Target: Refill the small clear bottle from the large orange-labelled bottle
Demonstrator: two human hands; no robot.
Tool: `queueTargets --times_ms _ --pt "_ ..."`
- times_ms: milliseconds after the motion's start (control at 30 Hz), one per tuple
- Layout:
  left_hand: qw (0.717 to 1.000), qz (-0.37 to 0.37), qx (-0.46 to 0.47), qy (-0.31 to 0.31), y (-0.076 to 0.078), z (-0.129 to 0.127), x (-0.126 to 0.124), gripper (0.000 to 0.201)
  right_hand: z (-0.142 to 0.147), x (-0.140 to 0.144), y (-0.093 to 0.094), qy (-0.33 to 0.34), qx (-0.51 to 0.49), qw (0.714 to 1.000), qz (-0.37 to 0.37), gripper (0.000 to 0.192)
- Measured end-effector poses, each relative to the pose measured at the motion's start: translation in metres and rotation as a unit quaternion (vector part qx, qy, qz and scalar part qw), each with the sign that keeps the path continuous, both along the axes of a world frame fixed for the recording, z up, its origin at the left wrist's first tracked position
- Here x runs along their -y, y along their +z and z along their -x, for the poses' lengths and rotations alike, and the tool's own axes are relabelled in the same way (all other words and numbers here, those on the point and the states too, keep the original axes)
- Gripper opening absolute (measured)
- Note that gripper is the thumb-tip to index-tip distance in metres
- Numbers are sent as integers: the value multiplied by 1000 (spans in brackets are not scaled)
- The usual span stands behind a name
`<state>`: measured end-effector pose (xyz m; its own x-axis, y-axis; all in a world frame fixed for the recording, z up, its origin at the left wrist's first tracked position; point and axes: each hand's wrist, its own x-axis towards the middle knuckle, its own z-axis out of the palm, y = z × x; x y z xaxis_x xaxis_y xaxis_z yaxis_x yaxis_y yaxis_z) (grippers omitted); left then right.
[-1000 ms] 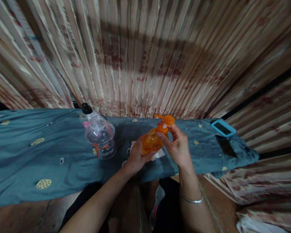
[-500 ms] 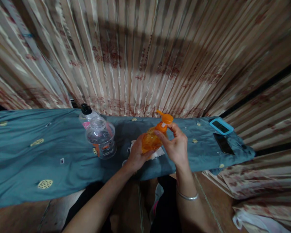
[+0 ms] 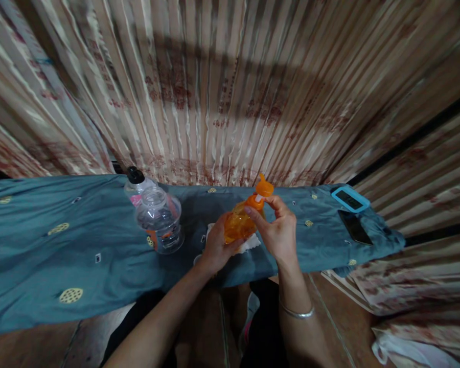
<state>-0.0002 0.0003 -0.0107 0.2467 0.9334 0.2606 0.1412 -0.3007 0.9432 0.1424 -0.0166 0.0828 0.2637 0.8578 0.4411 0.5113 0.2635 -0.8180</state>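
Head view: left hand cups tilted orange bottle; right hand pinches its collar

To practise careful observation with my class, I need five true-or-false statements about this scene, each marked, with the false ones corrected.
1. The left hand and right hand both touch the orange bottle. True.
2. The front clear bottle is capped. False: its mouth is open; the bottle behind has the black top.
3. A silver bracelet circles the right forearm. True.
4. The right hand grips the orange bottle's base. False: it is at the neck, below the pump head.
5. The dark phone lies near the blue-framed device. True.
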Motion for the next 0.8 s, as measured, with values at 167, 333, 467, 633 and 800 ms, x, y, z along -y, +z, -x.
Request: queueTargets --times_ms 167,333,467,633,800 --pt "1000 -4 9 -12 3 0 1 65 -9 1 5 123 -7 992 12 45" --pt "1000 2 13 -12 2 -1 0 66 -7 -1 3 108 2 994 8 30" --pt "1000 -6 9 -5 1 0 -1 67 2 -2 0 16 17 1000 -10 34" --pt "1000 -24 -10 1 3 0 0 64 -3 -2 3 60 37 998 -5 38" --pt "999 -30 -20 8 4 0 2 63 2 0 4 64 63 996 -19 26"
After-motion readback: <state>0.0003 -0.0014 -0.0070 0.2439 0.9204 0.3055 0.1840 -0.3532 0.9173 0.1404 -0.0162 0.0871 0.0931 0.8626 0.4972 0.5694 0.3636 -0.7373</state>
